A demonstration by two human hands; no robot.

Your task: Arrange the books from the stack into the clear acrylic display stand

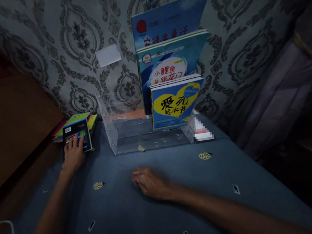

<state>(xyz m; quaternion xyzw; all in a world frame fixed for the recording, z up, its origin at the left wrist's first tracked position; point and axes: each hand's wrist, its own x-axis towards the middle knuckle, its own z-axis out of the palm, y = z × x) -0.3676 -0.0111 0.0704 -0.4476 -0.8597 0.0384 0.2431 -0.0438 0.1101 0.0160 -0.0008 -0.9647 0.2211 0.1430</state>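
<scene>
My left hand (75, 152) lies with fingers spread on the cover of a dark book (86, 140), which leans on a small stack of colourful books (78, 117). Loosely curled into a fist, my right hand (149, 182) rests on the tablecloth with nothing visible in it. Beyond it stands a clear acrylic book rack (127, 142) with stepped tiers. On its right side are upright picture books: a tall blue book (170, 17) at the back, a teal book (176, 59) in the middle, and a blue book with a yellow heart (176, 104) in front.
A dark blue-grey tablecloth (160, 222) with pineapple prints covers the table. Patterned wallpaper (79, 34) is behind, with a white card (108, 55) against it. A brown box (11, 127) borders the left, a white cable (12, 232) lies lower left, and a curtain (280, 86) hangs right.
</scene>
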